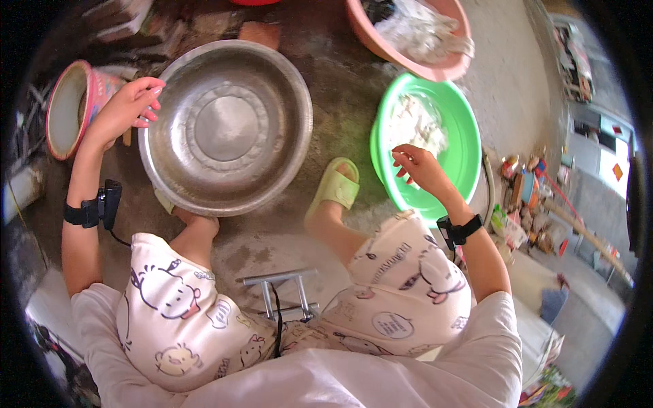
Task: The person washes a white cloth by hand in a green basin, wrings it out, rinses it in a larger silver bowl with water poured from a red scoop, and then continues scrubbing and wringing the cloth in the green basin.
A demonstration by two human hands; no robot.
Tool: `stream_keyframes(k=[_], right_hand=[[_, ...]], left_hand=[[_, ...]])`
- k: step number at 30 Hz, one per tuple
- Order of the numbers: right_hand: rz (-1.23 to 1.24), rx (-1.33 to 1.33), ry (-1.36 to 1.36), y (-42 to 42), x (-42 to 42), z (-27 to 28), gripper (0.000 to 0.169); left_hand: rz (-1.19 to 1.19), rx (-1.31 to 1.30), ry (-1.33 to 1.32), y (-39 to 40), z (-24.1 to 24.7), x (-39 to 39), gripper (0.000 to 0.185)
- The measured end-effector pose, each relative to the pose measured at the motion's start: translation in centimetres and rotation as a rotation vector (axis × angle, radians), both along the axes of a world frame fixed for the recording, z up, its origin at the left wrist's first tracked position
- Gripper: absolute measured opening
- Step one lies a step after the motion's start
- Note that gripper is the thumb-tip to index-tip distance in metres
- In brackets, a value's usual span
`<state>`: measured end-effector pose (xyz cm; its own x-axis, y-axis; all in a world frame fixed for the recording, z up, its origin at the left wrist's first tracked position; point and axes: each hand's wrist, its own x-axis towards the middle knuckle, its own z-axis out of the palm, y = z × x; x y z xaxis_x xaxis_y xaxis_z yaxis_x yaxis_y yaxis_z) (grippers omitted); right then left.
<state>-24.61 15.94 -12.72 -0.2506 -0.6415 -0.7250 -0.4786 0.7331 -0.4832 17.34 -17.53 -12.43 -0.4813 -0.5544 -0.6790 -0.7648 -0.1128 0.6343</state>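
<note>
A wide stainless steel basin [230,122] rests in front of me, with nothing in it but some shine on its bottom. At its left rim hovers my left hand [125,109], fingers loosely bent and apart, holding nothing I can see. Right behind that hand a pink patterned bucket [69,109] is tilted, its mouth facing left. My right hand [421,171] is above the near part of a green plastic basin [461,153], fingers half curled, with no object visible in them. Whitish, wet-looking pieces [416,122] lie in the green basin; what they are I cannot tell.
A pink plastic basin [359,28] holding crumpled clear plastic bags [418,30] overlaps the green basin's far edge. My feet in green slippers [336,186] are near the steel basin. Clutter [535,204] lies along the right. A metal-framed stool [280,280] is beneath me.
</note>
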Motion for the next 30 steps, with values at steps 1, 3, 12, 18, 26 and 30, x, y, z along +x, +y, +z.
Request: stream_keyframes(k=[1, 3, 12, 18, 26, 30], right_hand=[[0.072, -0.04, 0.107, 2.2, -1.1, -0.3, 0.036], [0.247, -0.147, 0.293, 6.8, -2.3, -0.8, 0.047], [0.175, -0.1, 0.286, 12.5, 1.9, -2.1, 0.045], [0.223, -0.278, 0.571, 14.3, 2.8, -3.8, 0.031], [0.153, -0.277, 0.659, 14.1, 4.6, -2.7, 0.014], [0.117, -0.348, 0.691, 13.9, 5.1, -4.0, 0.018]], left_hand=[[-0.018, -0.008, -0.005, 0.2, 0.8, -1.3, 0.035], [-0.056, -0.023, 0.013, 0.9, 1.4, -4.1, 0.035], [-0.268, -0.448, -0.054, 2.3, 12.9, -8.9, 0.026], [-0.26, -0.651, -0.048, 5.3, 19.8, -7.6, 0.02], [-0.351, -0.845, 0.018, 10.4, 28.7, -11.1, 0.022], [-0.413, -0.872, 0.107, 12.3, 30.8, -13.9, 0.024]])
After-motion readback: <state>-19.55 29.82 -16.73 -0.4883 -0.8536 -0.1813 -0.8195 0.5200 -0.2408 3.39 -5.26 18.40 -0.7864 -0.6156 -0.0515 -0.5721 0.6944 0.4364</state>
